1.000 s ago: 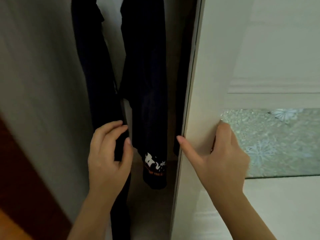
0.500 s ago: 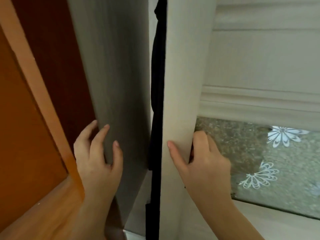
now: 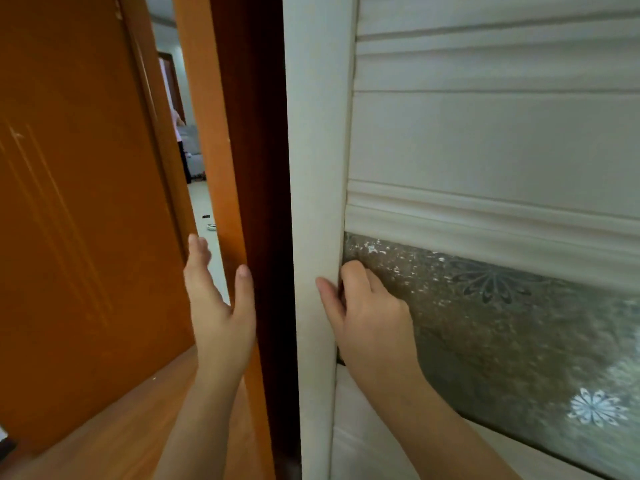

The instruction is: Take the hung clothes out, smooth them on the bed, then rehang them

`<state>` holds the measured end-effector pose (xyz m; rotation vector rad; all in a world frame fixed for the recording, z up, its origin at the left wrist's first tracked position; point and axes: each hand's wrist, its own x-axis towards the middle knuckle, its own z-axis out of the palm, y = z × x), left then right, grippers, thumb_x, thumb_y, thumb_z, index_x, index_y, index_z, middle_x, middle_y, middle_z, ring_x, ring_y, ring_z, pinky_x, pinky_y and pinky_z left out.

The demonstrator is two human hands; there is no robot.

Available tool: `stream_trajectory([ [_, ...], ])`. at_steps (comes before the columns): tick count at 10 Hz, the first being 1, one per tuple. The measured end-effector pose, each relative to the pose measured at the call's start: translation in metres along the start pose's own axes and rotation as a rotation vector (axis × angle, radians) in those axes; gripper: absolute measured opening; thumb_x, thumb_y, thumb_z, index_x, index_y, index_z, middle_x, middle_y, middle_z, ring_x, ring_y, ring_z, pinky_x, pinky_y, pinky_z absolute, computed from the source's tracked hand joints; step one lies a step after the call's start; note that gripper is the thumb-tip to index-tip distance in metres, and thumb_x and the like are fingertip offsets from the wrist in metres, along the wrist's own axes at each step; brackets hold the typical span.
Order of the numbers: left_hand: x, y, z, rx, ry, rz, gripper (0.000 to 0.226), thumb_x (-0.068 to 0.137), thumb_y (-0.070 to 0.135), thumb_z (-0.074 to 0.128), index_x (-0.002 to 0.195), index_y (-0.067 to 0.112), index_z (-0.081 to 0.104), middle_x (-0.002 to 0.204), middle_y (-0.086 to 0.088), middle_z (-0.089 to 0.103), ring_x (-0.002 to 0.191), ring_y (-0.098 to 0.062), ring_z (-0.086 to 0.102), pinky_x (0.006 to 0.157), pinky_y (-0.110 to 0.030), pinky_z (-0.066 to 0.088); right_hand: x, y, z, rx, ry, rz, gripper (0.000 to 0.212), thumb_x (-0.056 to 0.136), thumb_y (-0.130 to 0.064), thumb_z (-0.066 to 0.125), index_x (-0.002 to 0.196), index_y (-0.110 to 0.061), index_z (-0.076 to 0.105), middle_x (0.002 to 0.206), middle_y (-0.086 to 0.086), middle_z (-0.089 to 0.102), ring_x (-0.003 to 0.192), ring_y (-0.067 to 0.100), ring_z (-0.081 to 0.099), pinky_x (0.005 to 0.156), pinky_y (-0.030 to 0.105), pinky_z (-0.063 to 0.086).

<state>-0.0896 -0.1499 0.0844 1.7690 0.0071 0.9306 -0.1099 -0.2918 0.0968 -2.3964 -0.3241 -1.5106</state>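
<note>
Head view: we look down our two bare forearms at a white wardrobe door [image 3: 485,140] that fills the right half of the frame.
Right hand [image 3: 372,320]: our fingers are curled against the door's left edge, thumb [image 3: 329,296] on the white frame strip and the other fingers folded into the recess beside the glass; the hand is clamped on the door edge.
Left hand [image 3: 220,303]: open and flat, fingers spread and pointing up, holding nothing; it hovers in front of the orange wooden door frame [image 3: 211,133] at lower centre. We cannot tell whether the thumb touches the wood.
Glass panel [image 3: 502,327]: a frosted, speckled pane with flower patterns set in the lower right of the wardrobe door, below a moulded white rail.
Gap: between the white door edge and the orange frame runs a dark vertical strip [image 3: 263,168]; we cannot make out anything inside it.
Clothes: we see no hung clothes in this view; the white door covers the wardrobe.
Orange room door [image 3: 76,220]: fills the left of the frame, standing ajar.
Beyond the doorway: in the upper-left slit a pale floor [image 3: 204,206] and part of a person standing far off, too small to describe.
</note>
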Motion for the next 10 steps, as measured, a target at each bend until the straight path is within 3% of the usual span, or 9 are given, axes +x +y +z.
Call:
stream_trajectory([
  [1,0.005,-0.002,-0.004,-0.090,-0.075,-0.123,0.056,0.092,0.033,0.043,0.143,0.031,0.020,0.146,0.008,0.034,0.128,-0.004,0.034,0.105,-0.032,0.037,0.005,-0.013,0.015,0.028,0.008,-0.012,0.028,0.085,-0.032,0.048,0.066,-0.011,0.052,0.051,0.000,0.052,0.033,0.013,0.048,0.031,0.016,0.033],
  [3,0.011,-0.011,-0.009,-0.105,-0.145,-0.134,0.052,0.090,0.033,0.044,0.139,0.029,0.028,0.123,0.030,0.035,0.110,0.012,0.039,0.083,-0.004,0.033,0.008,-0.033,0.045,0.007,0.044,-0.055,0.022,0.085,-0.033,0.048,0.073,-0.014,0.043,0.052,-0.001,0.054,0.033,0.010,0.049,0.032,0.016,0.036],
  [4,0.012,-0.012,-0.007,-0.146,-0.152,-0.140,0.046,0.092,0.029,0.045,0.135,0.032,0.030,0.116,0.034,0.036,0.102,0.016,0.042,0.080,-0.004,0.034,0.007,-0.034,0.048,-0.046,0.073,-0.051,0.025,0.084,-0.036,0.047,0.075,-0.016,0.036,0.051,-0.002,0.053,0.032,0.008,0.047,0.032,0.014,0.032],
  [5,0.008,-0.010,-0.003,-0.179,-0.146,-0.130,0.055,0.090,0.031,0.051,0.139,0.026,0.026,0.127,0.021,0.036,0.113,0.007,0.039,0.091,-0.013,0.034,0.007,-0.034,0.047,-0.037,0.079,-0.062,0.024,0.085,-0.035,0.047,0.076,-0.017,0.036,0.052,-0.002,0.054,0.033,0.008,0.047,0.032,0.014,0.032],
  [6,0.006,-0.011,0.000,-0.190,-0.124,-0.097,0.058,0.088,0.032,0.050,0.140,0.024,0.025,0.127,0.018,0.036,0.111,0.012,0.038,0.094,-0.014,0.033,0.007,-0.035,0.047,-0.060,0.052,-0.061,0.024,0.085,-0.035,0.047,0.076,-0.016,0.037,0.053,-0.003,0.055,0.033,0.007,0.047,0.032,0.013,0.032],
  [7,0.005,-0.014,0.002,-0.194,-0.103,-0.089,0.060,0.084,0.036,0.046,0.139,0.024,0.025,0.132,0.013,0.037,0.114,0.006,0.040,0.095,-0.015,0.034,0.004,-0.036,0.047,-0.071,0.014,-0.064,0.022,0.085,-0.034,0.049,0.079,-0.014,0.041,0.053,-0.003,0.056,0.033,0.006,0.049,0.031,0.014,0.036],
  [8,0.003,-0.013,0.001,-0.181,-0.091,-0.085,0.053,0.092,0.029,0.049,0.140,0.022,0.027,0.134,0.011,0.036,0.121,-0.002,0.037,0.096,-0.017,0.034,-0.005,-0.034,0.046,-0.035,-0.133,0.002,0.029,0.078,-0.033,0.065,0.088,-0.013,0.045,0.050,-0.004,0.057,0.031,0.005,0.051,0.028,0.013,0.038],
  [9,0.005,-0.014,-0.004,-0.168,-0.114,-0.098,0.048,0.093,0.021,0.044,0.140,0.023,0.030,0.134,0.012,0.038,0.121,-0.001,0.037,0.086,-0.009,0.034,-0.013,-0.027,0.032,0.070,-0.335,-0.007,0.022,0.084,-0.033,0.053,0.095,-0.016,0.047,0.058,-0.004,0.063,0.040,0.007,0.060,0.035,0.014,0.046],
  [10,0.004,-0.019,-0.015,-0.139,-0.105,-0.123,0.044,0.093,0.023,0.042,0.137,0.023,0.037,0.137,0.005,0.047,0.122,-0.012,0.046,0.094,-0.024,0.039,-0.020,-0.012,-0.003,0.272,-0.498,0.019,0.026,0.087,-0.035,0.038,0.103,-0.020,0.052,0.077,-0.004,0.069,0.060,0.010,0.066,0.050,0.021,0.054],
])
